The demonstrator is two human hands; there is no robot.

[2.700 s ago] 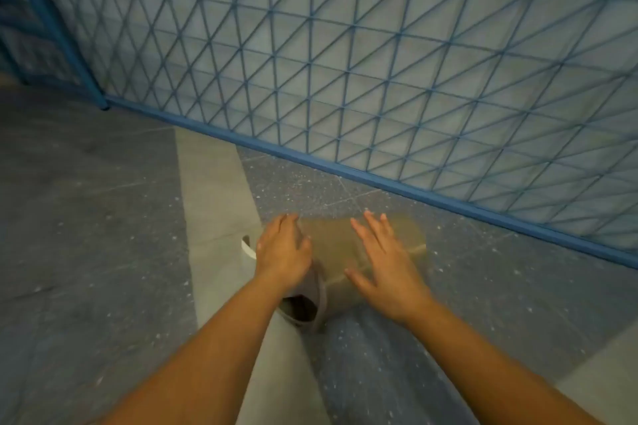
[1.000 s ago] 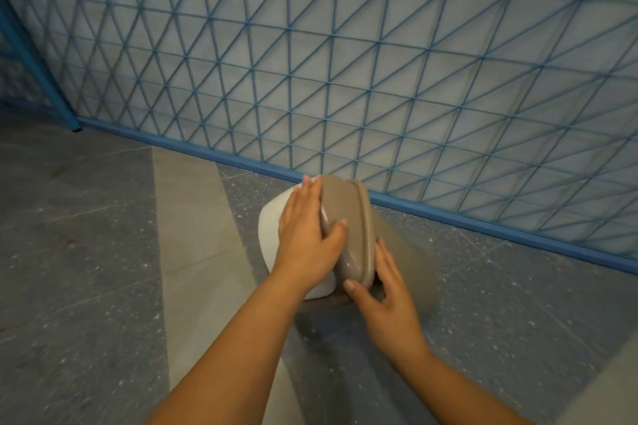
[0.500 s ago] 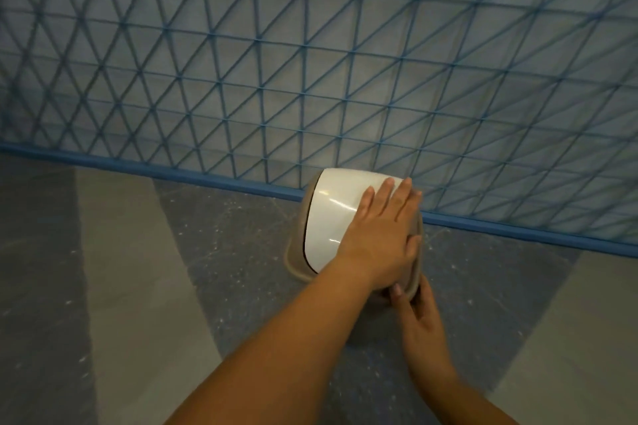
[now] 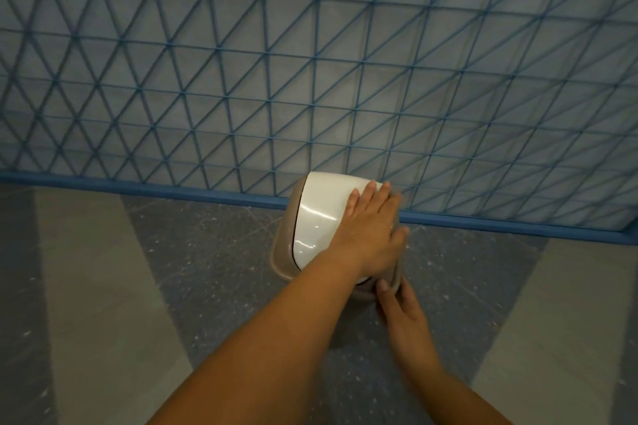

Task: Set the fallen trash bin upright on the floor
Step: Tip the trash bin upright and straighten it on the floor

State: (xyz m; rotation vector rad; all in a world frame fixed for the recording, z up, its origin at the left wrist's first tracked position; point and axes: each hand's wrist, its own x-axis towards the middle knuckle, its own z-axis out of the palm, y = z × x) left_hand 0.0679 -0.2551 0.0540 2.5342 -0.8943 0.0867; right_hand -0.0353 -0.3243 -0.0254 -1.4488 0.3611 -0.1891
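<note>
Trash bin (image 4: 286, 245) stands upright on the floor (image 4: 214, 279); left hand (image 4: 371, 233) flat on its white lid (image 4: 321, 214), right hand (image 4: 402, 312) gripping the rim.

Trash bin (image 4: 288, 248) now upright w/ left hand (image 4: 371, 235) flat on lid (was on its side).

Single head-worn view, looking forward and steeply down, close above the floor (image 4: 103, 286), facing a blue lattice wall (image 4: 310, 62) nearby
</note>
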